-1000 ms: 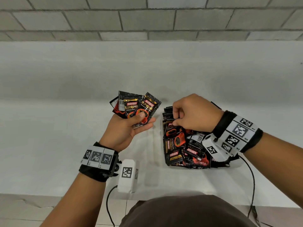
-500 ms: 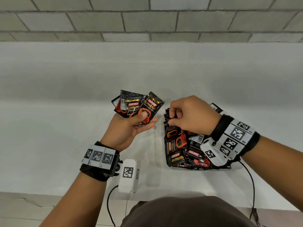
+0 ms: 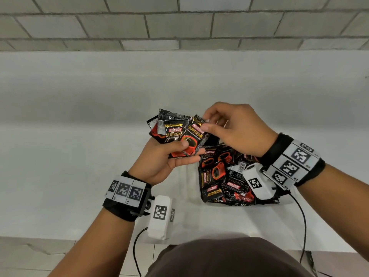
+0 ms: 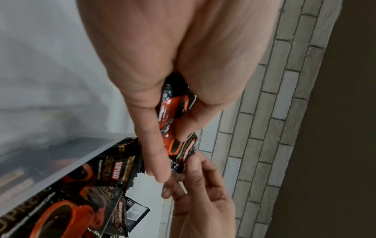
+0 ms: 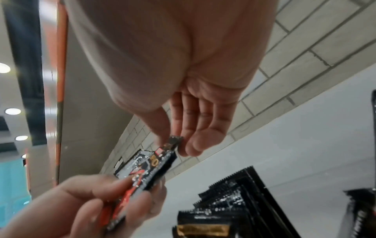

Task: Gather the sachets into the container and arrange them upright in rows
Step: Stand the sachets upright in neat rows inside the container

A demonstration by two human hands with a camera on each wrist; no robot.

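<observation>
My left hand [image 3: 190, 150] holds a fan of several black-and-red coffee sachets [image 3: 173, 132] upright, just left of the container. The right hand [image 3: 205, 122] pinches the top corner of the front sachet [image 3: 194, 136] between thumb and fingers. The right wrist view shows this pinch on the sachet's top edge [image 5: 174, 141]. In the left wrist view the bundle [image 4: 175, 109] sits between thumb and fingers. The clear plastic container [image 3: 239, 204] stands under my right wrist, filled with loose sachets [image 3: 217, 174]. Some of them stand on edge in a row [image 5: 234, 193].
The container stands on a white counter [image 3: 79, 156] that runs back to a grey brick wall [image 3: 179, 27]. The counter's front edge [image 3: 60, 236] lies close to my body. Black cables [image 3: 301, 220] hang from both wrist cameras.
My right hand has lifted out of the container and moved up and left to the bundle, where it now pinches the front sachet. The left hand has shifted slightly right, toward the container.
</observation>
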